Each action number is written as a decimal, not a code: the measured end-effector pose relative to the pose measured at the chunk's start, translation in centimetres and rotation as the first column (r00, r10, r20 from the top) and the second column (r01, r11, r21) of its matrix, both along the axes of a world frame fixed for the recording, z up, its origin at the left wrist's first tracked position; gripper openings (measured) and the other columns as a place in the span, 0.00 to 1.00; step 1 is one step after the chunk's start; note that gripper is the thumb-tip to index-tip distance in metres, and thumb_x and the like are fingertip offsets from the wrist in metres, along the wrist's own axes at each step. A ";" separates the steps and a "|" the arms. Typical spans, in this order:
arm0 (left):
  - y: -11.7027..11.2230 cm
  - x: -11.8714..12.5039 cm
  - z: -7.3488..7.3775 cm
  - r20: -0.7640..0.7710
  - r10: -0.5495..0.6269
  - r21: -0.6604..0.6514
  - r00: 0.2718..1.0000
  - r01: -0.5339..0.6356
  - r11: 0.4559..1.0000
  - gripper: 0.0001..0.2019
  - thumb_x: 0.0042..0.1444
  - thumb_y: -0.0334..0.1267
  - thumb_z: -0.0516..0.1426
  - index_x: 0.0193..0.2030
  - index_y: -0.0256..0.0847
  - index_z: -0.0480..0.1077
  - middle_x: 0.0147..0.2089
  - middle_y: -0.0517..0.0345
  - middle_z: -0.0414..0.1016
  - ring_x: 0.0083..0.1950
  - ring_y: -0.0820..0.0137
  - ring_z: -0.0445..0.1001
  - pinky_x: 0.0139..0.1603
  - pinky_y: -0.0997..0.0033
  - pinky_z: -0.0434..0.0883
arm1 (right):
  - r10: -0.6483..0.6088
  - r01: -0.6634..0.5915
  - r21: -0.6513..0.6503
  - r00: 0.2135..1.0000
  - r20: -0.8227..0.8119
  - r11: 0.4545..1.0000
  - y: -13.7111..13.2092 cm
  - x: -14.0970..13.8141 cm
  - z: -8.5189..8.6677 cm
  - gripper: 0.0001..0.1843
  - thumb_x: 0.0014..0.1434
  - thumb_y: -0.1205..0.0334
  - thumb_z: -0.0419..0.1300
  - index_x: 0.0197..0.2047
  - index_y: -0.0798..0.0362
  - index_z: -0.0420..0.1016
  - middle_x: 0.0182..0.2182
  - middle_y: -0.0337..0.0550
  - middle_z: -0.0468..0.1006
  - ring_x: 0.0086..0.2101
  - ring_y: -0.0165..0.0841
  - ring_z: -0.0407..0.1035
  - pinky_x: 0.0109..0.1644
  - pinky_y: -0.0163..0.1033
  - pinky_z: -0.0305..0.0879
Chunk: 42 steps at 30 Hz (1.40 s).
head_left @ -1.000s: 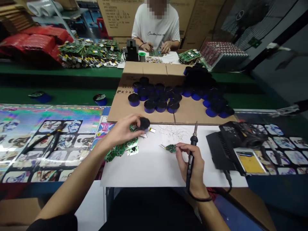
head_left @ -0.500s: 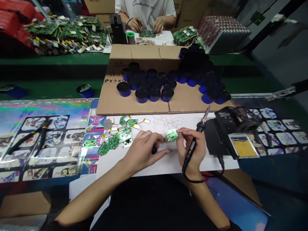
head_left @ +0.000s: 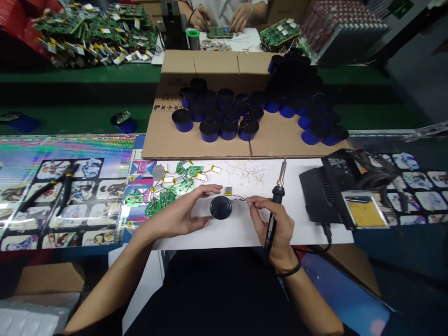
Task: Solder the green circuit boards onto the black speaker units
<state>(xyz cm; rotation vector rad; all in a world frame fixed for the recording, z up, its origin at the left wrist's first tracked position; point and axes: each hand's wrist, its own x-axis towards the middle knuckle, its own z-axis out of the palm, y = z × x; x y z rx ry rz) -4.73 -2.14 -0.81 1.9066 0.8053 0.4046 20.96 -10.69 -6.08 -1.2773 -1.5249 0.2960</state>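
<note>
A round black cup-like case (head_left: 220, 207) stands on the white work surface, its dark top facing up. My left hand (head_left: 182, 210) is open beside it, thumb and fingers spread around its left side without visibly gripping it. My right hand (head_left: 275, 224) holds a soldering iron (head_left: 276, 198) with its metal tip pointing up and away. Its thumb and forefinger also pinch the end of something thin, perhaps a circuit board seen edge-on or wires. Just left of these fingertips lies a small silver battery (head_left: 228, 190) with a yellow end and thin leads.
Green circuit boards (head_left: 164, 200) with batteries lie left of my hand. Loose thin wires (head_left: 250, 172) are scattered ahead. Many blue-black round cases (head_left: 210, 130) stand on cardboard (head_left: 196, 150). A black soldering station (head_left: 318, 196) is at right, pliers (head_left: 65, 186) at left. Opposite, a person's hands (head_left: 241, 16) handle a board.
The green board no longer shows its flat face at my right fingertips. My left hand has moved left and opened, with the black case now visible beside it. The iron tip has shifted left.
</note>
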 end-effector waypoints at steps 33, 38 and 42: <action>-2.9 3.9 -2.4 0.158 0.402 -0.170 0.902 -0.376 0.911 0.08 0.69 0.43 0.62 0.43 0.41 0.76 0.38 0.57 0.79 0.37 0.70 0.75 0.34 0.71 0.67 | 0.275 -0.278 -0.039 0.960 -0.059 0.960 0.2 -1.6 0.7 0.23 0.63 0.76 0.66 0.56 0.45 0.72 0.46 0.46 0.85 0.48 0.40 0.81 0.53 0.52 0.82; -2.7 4.1 -2.1 0.182 0.387 -0.143 0.904 -0.365 0.920 0.07 0.70 0.41 0.62 0.42 0.40 0.76 0.39 0.57 0.77 0.35 0.72 0.72 0.34 0.70 0.64 | 0.132 -0.166 -0.133 0.965 -0.228 0.977 1.1 -2.3 1.5 0.18 0.65 0.71 0.68 0.53 0.45 0.72 0.43 0.41 0.83 0.47 0.37 0.82 0.55 0.47 0.80; -2.8 4.1 -2.2 0.218 0.368 -0.131 0.904 -0.346 0.929 0.07 0.70 0.40 0.62 0.42 0.40 0.76 0.40 0.56 0.77 0.36 0.72 0.70 0.34 0.70 0.64 | 0.113 -0.176 -0.175 0.940 -0.322 0.969 1.7 -3.0 1.9 0.17 0.64 0.70 0.69 0.51 0.45 0.72 0.41 0.37 0.84 0.44 0.33 0.83 0.53 0.42 0.81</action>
